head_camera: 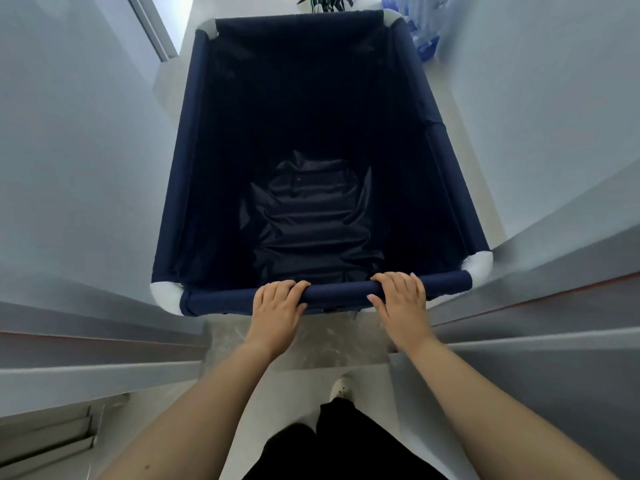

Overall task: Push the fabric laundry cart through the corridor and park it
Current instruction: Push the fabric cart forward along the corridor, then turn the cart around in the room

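navy fabric cart [194,161], white corners; my left hand [277,306] and right hand [401,303] are gripping its near rail [337,292], fingers curled over.

Narrow indoor corridor, plain pale walls [69,150] close on both sides, grey door frame [554,271], light floor [464,140]
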A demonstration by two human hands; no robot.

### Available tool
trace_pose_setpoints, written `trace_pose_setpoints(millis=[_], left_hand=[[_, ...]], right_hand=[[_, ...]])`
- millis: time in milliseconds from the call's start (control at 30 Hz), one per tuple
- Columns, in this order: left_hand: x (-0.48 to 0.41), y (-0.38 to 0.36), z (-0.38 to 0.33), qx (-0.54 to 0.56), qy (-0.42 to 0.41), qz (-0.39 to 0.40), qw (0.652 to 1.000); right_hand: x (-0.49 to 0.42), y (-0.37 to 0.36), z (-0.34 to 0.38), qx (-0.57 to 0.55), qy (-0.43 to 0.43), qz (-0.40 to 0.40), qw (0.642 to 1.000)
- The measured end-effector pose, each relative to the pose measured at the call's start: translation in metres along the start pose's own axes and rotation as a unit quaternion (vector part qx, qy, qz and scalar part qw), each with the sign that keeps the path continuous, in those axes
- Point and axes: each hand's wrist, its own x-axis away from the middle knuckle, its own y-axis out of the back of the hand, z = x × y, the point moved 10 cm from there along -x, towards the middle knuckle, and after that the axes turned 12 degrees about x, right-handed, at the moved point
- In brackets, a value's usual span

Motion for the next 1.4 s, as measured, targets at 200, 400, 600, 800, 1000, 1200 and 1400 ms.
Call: trace_pose_setpoints(millis=[200, 400, 600, 800, 1000, 1200, 1400], left_hand=[[-0.051, -0.003, -0.012, -0.003, 0.007, 0.005, 1.000], [-0.102, -0.007, -0.027, -0.002, -0.004, 0.005, 1.000], [-0.162, -0.021, -0.036, 0.007, -0.006, 0.049, 0.999], [-0.221, -0.027, -0.055, 0.027, -0.034, 0.078, 0.996], [-0.271, -0.029, -0.075, 0.070, -0.051, 0.103, 0.991], [-0.304, -0.020, -0.086, 0.087, -0.126, 0.145, 0.977], [-0.303, 0.005, -0.042, 0.000, -0.084, 0.108, 0.991]], right_hand=[[-0.053, -0.002, -0.026, -0.002, 0.011, 0.027, 1.000], [-0.106, -0.002, -0.054, -0.019, 0.010, 0.036, 0.999], [-0.167, 0.003, -0.084, -0.047, -0.051, 0.005, 0.998], [-0.225, 0.005, -0.107, -0.031, -0.121, -0.005, 0.992], [-0.252, -0.002, -0.091, -0.043, -0.119, 0.048, 0.991], [-0.288, 0.000, -0.078, -0.046, -0.071, 0.069, 0.994], [-0.321, -0.006, -0.025, -0.050, 0.080, 0.099, 0.991]])
